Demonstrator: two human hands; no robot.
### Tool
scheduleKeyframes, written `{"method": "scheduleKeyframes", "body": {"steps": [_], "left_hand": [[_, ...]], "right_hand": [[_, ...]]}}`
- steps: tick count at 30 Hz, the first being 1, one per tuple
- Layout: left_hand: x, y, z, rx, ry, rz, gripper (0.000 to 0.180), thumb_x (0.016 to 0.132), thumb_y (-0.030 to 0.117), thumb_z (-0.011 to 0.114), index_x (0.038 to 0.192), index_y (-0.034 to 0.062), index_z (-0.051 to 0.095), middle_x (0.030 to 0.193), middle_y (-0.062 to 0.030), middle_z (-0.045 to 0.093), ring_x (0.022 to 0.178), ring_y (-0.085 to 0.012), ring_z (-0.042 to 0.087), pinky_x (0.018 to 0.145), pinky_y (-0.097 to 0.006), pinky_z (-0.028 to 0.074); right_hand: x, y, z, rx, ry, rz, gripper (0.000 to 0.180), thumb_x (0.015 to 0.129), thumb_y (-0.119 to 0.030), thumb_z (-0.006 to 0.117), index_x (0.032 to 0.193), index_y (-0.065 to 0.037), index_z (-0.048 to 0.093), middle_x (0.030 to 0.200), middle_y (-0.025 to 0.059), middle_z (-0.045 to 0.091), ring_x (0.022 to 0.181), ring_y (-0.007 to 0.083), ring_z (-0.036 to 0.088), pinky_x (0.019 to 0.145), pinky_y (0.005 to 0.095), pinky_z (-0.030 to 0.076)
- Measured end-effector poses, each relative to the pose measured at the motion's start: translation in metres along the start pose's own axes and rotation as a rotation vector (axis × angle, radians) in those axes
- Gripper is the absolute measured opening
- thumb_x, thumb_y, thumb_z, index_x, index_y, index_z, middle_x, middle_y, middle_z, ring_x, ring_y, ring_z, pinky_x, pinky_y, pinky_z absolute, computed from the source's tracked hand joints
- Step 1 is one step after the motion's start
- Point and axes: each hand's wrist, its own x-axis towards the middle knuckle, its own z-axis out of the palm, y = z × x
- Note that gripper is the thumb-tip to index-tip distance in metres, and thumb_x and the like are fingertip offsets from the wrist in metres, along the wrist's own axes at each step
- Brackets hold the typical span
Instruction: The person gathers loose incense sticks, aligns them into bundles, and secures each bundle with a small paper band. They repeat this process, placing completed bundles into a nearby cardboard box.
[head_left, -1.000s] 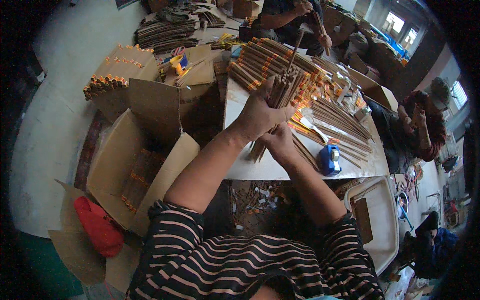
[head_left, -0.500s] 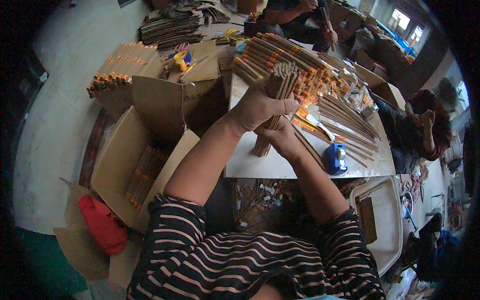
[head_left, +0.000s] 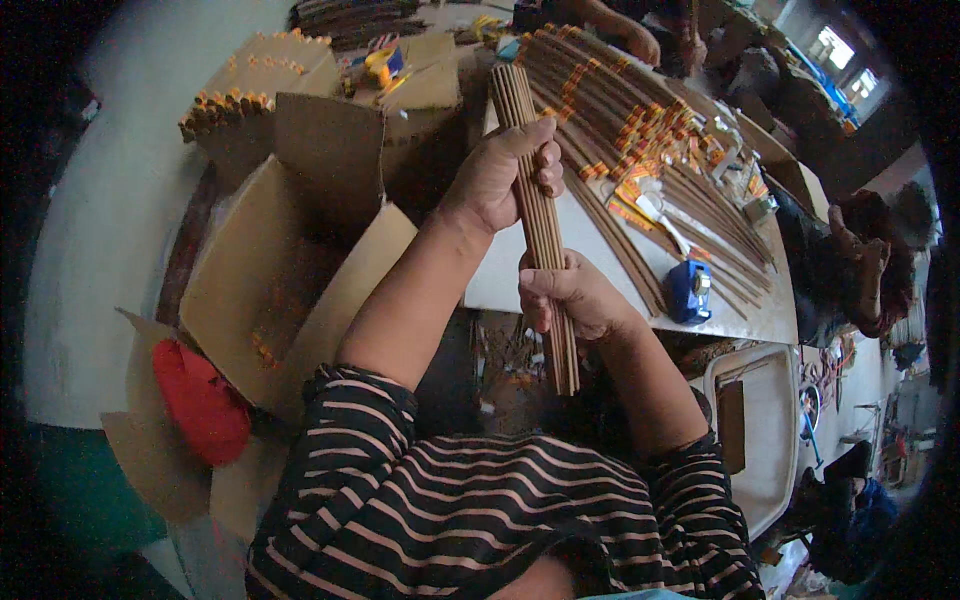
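Note:
A bundle of thin brown sticks (head_left: 542, 230) stands out lengthwise before me, its far end over the white table (head_left: 492, 285) and its near end past the table's front edge. Around its upper part wrap the fingers of my left hand (head_left: 512, 172). Lower down, my right hand (head_left: 570, 293) closes round the same bundle, thumb across it. Beyond lie many brown stick bundles (head_left: 570, 75) with orange-and-yellow bands. Right of my right hand stands a blue tape dispenser (head_left: 688, 292), close to loose sticks (head_left: 715, 225).
An open cardboard box (head_left: 235, 255) stands at my left, with a red cloth (head_left: 200, 400) beside it. More banded bundles (head_left: 235, 105) rest on a carton behind. A white plastic tray (head_left: 770, 410) is at the right. Another person's arm (head_left: 620, 28) reaches in at the far side.
The stick bundle has swung from a steep, foreshortened pose to lying lengthwise, its near end now past the table edge. My hands have moved apart along it, and the view has shifted slightly.

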Motion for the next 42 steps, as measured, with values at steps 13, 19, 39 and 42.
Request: {"method": "scheduleKeyframes", "body": {"steps": [13,19,39,42], "left_hand": [[-0.035,-0.02,-0.054,-0.09,0.195,0.131,0.021,0.079,0.023,0.064,0.073,0.0091,0.049,0.061,-0.0018,0.049,0.052,-0.0127,0.048,0.051,-0.028,0.04],[-0.034,-0.026,-0.062,0.075,0.353,0.222,0.02,0.078,0.02,0.065,0.081,0.007,0.05,0.067,-0.0059,0.053,0.055,-0.0161,0.052,0.054,-0.031,0.044],[-0.042,-0.041,-0.059,-0.121,0.053,0.057,0.07,0.053,0.006,0.048,0.123,-0.0008,0.038,0.111,-0.0238,0.05,0.102,-0.033,0.052,0.095,-0.051,0.037],[-0.04,-0.042,-0.059,-0.223,0.034,0.063,0.067,0.054,0.002,0.043,0.121,-0.0009,0.039,0.112,-0.0251,0.049,0.104,-0.0359,0.05,0.094,-0.053,0.037]], "right_hand": [[-0.011,0.03,0.012,-0.004,0.058,0.146,0.015,0.077,-0.011,0.057,0.085,-0.003,0.047,0.059,0.0015,0.047,0.042,0.0102,0.043,0.039,0.0224,0.038],[-0.004,0.037,0.01,-0.209,0.201,0.156,0.016,0.078,-0.012,0.057,0.086,-0.002,0.048,0.058,0.0015,0.046,0.042,0.0104,0.042,0.039,0.0229,0.036],[-0.004,0.05,-0.026,0.434,-0.101,0.116,0.037,0.083,-0.021,0.044,0.108,0.006,0.046,0.086,0.0182,0.059,0.065,0.0232,0.06,0.06,0.0328,0.052],[-0.003,0.054,-0.031,0.563,-0.142,0.149,0.043,0.083,-0.026,0.042,0.11,0.007,0.046,0.091,0.0219,0.059,0.07,0.0289,0.061,0.069,0.0393,0.051]]}}
